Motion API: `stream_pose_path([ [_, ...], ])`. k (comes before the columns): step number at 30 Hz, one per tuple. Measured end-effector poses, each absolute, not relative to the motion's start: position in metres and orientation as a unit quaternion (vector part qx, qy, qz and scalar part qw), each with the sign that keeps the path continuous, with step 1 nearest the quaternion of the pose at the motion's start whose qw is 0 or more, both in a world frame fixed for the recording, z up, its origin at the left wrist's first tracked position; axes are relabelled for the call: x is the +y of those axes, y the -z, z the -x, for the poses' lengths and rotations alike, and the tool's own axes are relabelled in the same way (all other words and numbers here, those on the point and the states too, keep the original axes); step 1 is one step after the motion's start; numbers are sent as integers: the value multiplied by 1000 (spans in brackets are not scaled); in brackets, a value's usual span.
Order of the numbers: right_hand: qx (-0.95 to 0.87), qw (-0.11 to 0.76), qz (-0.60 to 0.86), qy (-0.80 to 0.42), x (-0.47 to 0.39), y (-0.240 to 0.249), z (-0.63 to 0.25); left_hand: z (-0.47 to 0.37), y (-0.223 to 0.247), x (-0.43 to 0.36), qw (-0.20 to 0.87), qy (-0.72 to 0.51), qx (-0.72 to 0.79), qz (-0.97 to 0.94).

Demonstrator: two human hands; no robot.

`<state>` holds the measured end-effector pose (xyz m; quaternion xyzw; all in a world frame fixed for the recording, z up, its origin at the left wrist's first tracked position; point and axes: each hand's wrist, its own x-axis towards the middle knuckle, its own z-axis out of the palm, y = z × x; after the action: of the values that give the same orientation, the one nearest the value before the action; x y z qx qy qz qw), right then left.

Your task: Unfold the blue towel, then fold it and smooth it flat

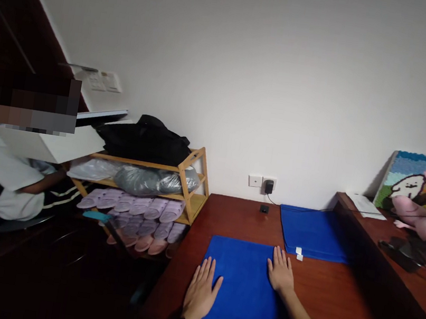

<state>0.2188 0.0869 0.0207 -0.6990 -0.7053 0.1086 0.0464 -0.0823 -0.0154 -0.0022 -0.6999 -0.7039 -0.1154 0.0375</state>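
Observation:
A blue cloth (243, 292) lies flat on the reddish-brown table (236, 219) in front of me. My left hand (201, 291) rests on its left edge, palm down, with the fingers stretched out and the thumb apart. On the cloth's right edge, near the far corner, my right hand (281, 271) lies flat with its fingers extended. Neither hand grips anything. Behind and to the right is a second blue cloth (314, 230), folded flat, with small white tags (298, 253) at its near edge.
A wooden rack (194, 178) at left holds purple slippers (138, 204) and a black bag (147, 139). A seated person (3, 171) is farther left. A plugged-in adapter (268, 186) trails a cord. On the right ledge are a pink plush toy (423, 223) and a picture (414, 176).

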Motion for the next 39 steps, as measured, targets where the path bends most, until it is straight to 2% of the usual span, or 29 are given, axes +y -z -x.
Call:
stream_pose_path([
  [8, -710, 69, 692, -112, 90, -3, -222, 71, -1, -4, 60, 138, -715, 683],
  [11, -707, 75, 693, -120, 92, -8, -222, 16, -19, 22, 53, 160, -661, 732],
  [14, -714, 75, 685, -125, 93, -10, -221, -55, -33, 55, -9, 142, -578, 803],
  [17, -722, 77, 676, -129, 94, -10, -221, -92, -33, 81, -60, 110, -561, 818],
  [20, -712, 95, 681, -139, 96, -12, -222, -64, -23, 92, -60, 90, -589, 801],
  [27, -704, 83, 694, -125, 91, -15, -219, 92, -12, 79, 10, 70, -719, 692],
  [33, -717, 99, 686, -77, 92, -20, -215, 119, -9, 75, 14, 61, -728, 683],
  [36, -685, 111, 718, -54, 104, -24, -241, 135, -5, 75, 24, 54, -737, 673],
  [39, -643, 80, 760, -52, 120, -26, -279, 152, -3, 75, 27, 59, -733, 678],
])
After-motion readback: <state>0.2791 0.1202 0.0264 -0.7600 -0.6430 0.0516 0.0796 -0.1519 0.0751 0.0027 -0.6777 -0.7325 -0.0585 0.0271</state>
